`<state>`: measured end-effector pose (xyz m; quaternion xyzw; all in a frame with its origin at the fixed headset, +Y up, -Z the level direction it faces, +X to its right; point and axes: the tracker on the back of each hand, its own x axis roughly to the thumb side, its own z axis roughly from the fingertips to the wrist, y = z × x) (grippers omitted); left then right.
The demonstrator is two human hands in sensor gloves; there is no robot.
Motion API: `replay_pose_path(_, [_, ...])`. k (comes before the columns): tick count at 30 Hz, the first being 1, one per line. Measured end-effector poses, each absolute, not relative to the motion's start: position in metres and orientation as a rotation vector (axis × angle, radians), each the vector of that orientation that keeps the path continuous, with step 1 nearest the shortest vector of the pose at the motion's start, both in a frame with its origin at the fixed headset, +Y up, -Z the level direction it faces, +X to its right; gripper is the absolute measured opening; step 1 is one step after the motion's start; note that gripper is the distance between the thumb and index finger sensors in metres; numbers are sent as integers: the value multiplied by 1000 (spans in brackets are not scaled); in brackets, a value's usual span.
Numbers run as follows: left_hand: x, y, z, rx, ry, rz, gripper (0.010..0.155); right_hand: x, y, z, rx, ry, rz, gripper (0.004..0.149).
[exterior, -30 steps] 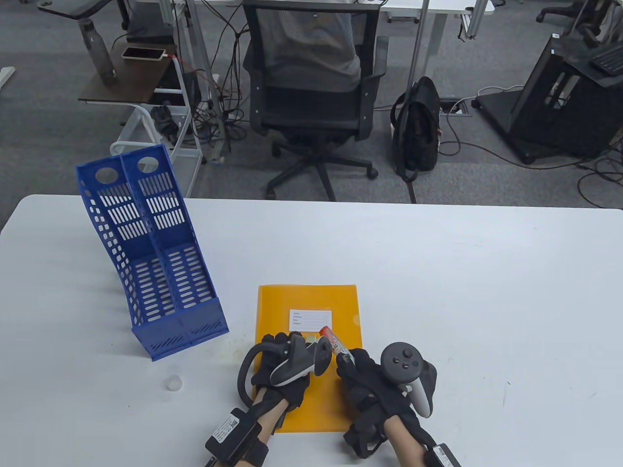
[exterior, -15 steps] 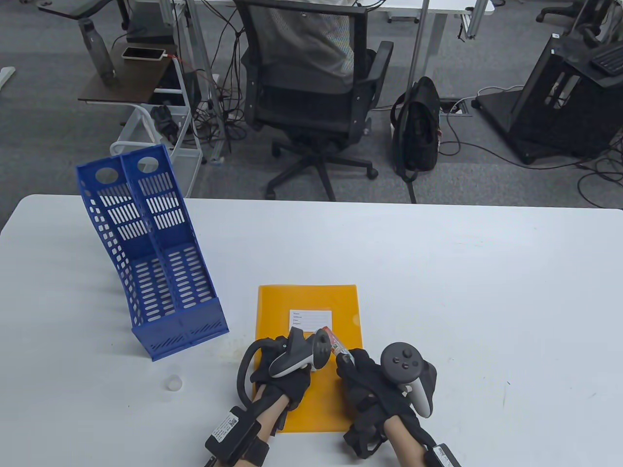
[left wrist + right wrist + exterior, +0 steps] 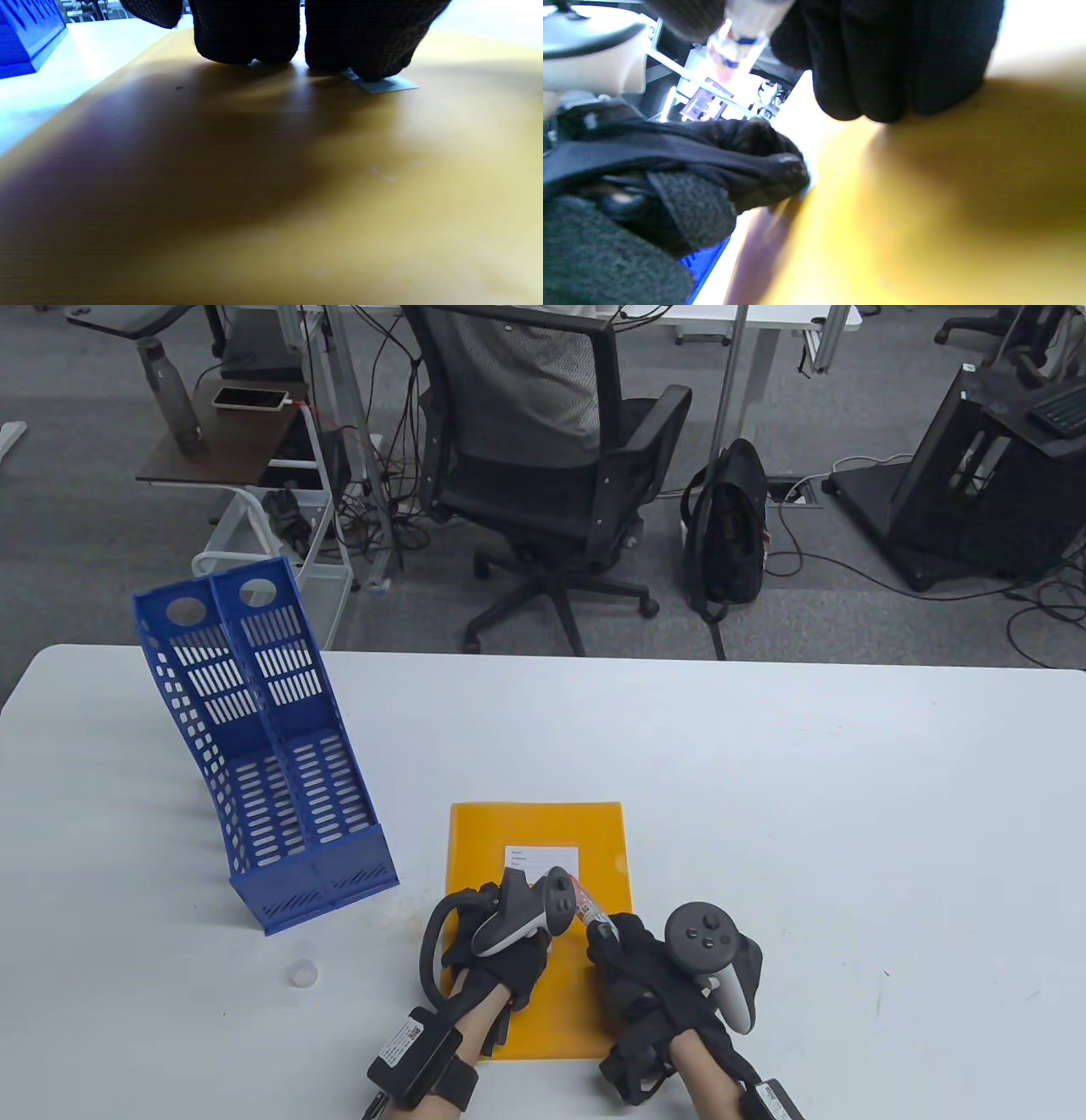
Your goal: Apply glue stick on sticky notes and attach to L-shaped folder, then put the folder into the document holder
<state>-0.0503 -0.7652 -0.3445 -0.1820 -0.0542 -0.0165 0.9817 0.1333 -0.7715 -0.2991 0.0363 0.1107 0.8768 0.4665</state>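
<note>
- The left hand (image 3: pixel 492 950) comes in from the near table edge, forearm angled up and to the right, palm down on the yellow folder (image 3: pixel 594 831).
- In the left wrist view its fingertips (image 3: pixel 246 38) press down onto the folder, one of them on the corner of a small pale sticky note (image 3: pixel 384 84).
- The right hand (image 3: pixel 632 976) lies just to the right, fingers curled round a glue stick (image 3: pixel 585 906) that points up and to the left.
</note>
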Motion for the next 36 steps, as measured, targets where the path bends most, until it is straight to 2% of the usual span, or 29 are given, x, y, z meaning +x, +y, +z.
replay_pose_path(8, [-55, -766, -353, -434, -112, 6, 63, 134, -772, -299, 90, 270, 2154, 61])
replay_pose_path(19, [-54, -765, -354, -453, -128, -13, 64, 134, -772, -300, 85, 271, 2147, 61])
replay_pose_path(23, [-55, -766, -354, -451, -124, -4, 72, 134, -772, -300, 84, 270, 2147, 61])
replay_pose_path(27, [-54, -766, -355, -476, -144, -17, 68, 135, -772, -300, 83, 270, 2145, 61])
replay_pose_path(30, [-53, -769, -356, -565, -153, -67, 65, 135, -772, -300, 80, 266, 2143, 61])
replay_pose_path(36, [-52, -768, -357, -562, -151, -63, 63, 135, -773, -300, 78, 266, 2145, 61])
